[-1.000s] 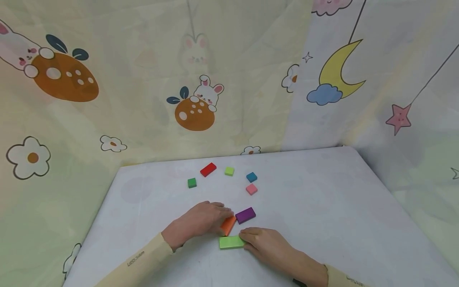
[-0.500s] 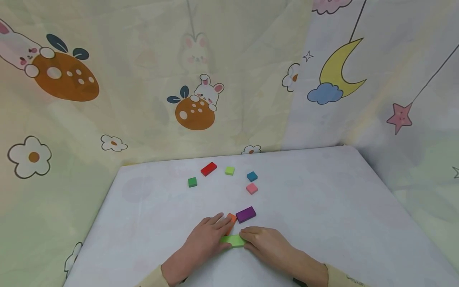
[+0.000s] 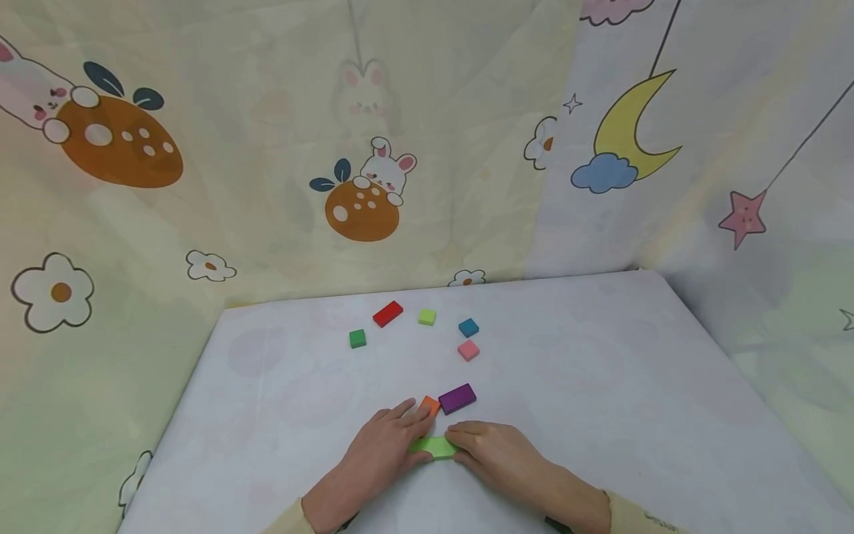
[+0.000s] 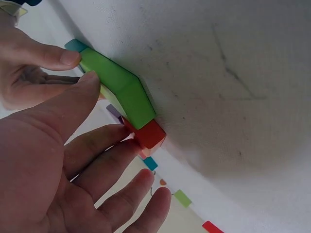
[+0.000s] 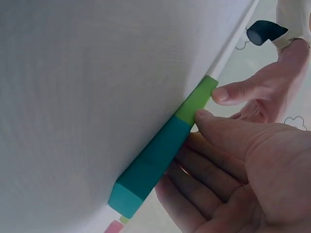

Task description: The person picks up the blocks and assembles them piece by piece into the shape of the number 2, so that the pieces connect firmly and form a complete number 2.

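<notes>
A long light green block (image 3: 437, 447) lies on the white tabletop between the two hands. My left hand (image 3: 383, 454) has its thumb at the near edge of this block, with fingers reaching over an orange block (image 3: 430, 405) just behind it. The left wrist view shows index and middle fingertips against that orange-red block (image 4: 148, 132). My right hand (image 3: 497, 454) grips a teal block (image 5: 153, 160), which sits end to end with the green one and is hidden in the head view. Its thumb is near their seam, its fingers curled behind. A purple block (image 3: 457, 399) lies beyond the orange one.
Farther back lie a red block (image 3: 388, 314), a small lime block (image 3: 427, 317), a green cube (image 3: 357, 338), a blue block (image 3: 469, 328) and a pink block (image 3: 468, 350). A patterned curtain (image 3: 267, 193) stands behind the table.
My left hand has come back toward me from the orange block, its thumb now at the green block's near edge. Its fingers cover more of the orange block. The right hand stays put.
</notes>
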Motion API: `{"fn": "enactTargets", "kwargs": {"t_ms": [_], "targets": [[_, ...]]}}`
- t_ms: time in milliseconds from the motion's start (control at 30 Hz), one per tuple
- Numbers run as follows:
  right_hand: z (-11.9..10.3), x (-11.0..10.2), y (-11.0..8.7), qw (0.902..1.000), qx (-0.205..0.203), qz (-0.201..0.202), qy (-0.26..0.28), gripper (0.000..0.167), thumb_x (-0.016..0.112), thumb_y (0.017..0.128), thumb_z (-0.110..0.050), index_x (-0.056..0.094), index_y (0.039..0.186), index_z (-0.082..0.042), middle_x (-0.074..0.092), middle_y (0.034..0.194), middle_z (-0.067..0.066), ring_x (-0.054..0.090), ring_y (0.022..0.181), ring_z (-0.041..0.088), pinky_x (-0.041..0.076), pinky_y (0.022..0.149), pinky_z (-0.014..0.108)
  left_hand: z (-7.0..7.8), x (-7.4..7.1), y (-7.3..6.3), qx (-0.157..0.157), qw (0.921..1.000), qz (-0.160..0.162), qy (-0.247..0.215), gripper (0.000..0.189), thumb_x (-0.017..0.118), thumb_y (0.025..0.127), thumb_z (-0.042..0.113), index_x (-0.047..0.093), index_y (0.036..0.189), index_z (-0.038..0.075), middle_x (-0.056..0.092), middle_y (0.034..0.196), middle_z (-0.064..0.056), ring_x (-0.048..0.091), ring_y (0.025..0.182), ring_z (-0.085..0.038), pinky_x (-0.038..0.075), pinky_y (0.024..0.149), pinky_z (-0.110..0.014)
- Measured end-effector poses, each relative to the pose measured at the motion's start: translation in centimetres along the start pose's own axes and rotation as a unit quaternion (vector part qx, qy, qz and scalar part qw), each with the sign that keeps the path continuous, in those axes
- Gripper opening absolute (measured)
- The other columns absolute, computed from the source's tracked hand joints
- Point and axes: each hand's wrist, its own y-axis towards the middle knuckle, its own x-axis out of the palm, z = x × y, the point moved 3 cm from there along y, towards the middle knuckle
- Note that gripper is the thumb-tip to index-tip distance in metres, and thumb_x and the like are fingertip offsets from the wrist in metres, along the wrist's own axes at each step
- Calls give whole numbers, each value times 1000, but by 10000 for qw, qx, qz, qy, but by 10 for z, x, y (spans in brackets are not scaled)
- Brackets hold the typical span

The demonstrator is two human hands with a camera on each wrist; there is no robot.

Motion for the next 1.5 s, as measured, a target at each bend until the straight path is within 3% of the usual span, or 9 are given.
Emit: {"fn": "enactTargets", "kwargs": {"t_ms": [200, 433, 767, 967, 1067, 1200, 1500], "targets": [[4, -7, -2, 9997, 65, 35, 253, 34, 71, 94, -25, 72, 125, -12, 73, 123, -2, 69, 116, 14, 58, 93, 34, 0, 0, 0, 20, 10000, 46, 0, 60, 73, 87, 47, 61, 141, 23, 60, 144, 5, 52, 138, -24, 50, 105, -45], [15, -17, 2, 9983, 424, 325, 231, 36, 72, 93, -30, 72, 123, -11, 74, 120, 1, 69, 115, 18, 59, 93, 36, 0, -1, -1, 39, 10000, 77, 24, 59, 75, 86, 47, 62, 139, 23, 61, 142, 5, 53, 137, -25, 51, 104, -46], [26, -21, 13, 9877, 1405, 665, -174, 40, 78, 87, -29, 72, 118, -4, 75, 116, 9, 72, 109, 24, 61, 86, 39, 0, -1, 1, -41, 10000, -50, -37, 58, 74, 87, 47, 62, 139, 25, 61, 143, 6, 53, 137, -26, 51, 104, -47], [30, -19, 23, 9836, 1699, 522, -294, 48, 81, 83, -39, 73, 113, -3, 76, 113, 12, 73, 106, 26, 61, 84, 41, 0, -1, 0, -48, 10000, -84, -25, 59, 73, 87, 48, 61, 140, 26, 60, 144, 6, 52, 138, -25, 51, 103, -46], [30, -15, 29, 9822, 1811, 370, -338, 46, 82, 82, -42, 73, 107, -4, 77, 98, 7, 73, 86, 18, 62, 75, 33, 0, -1, 0, -25, 10000, -40, -5, 59, 73, 87, 48, 61, 140, 25, 61, 143, 6, 52, 137, -25, 52, 102, -46], [29, -12, 37, 9785, 2004, 144, -462, 45, 82, 80, -47, 73, 97, -7, 69, 78, 0, 55, 63, 9, 51, 59, 24, 0, -1, 0, -31, 10000, -29, -6, 59, 74, 87, 48, 61, 140, 26, 61, 143, 6, 53, 137, -25, 52, 102, -46], [26, -9, 45, 9752, 2091, 176, -702, 52, 81, 77, -54, 72, 94, -6, 65, 75, 0, 49, 60, 9, 47, 55, 22, 0, 0, -1, -39, 9999, 93, -108, 55, 74, 87, 46, 64, 137, 25, 62, 142, 6, 53, 137, -26, 53, 101, -48]]}}
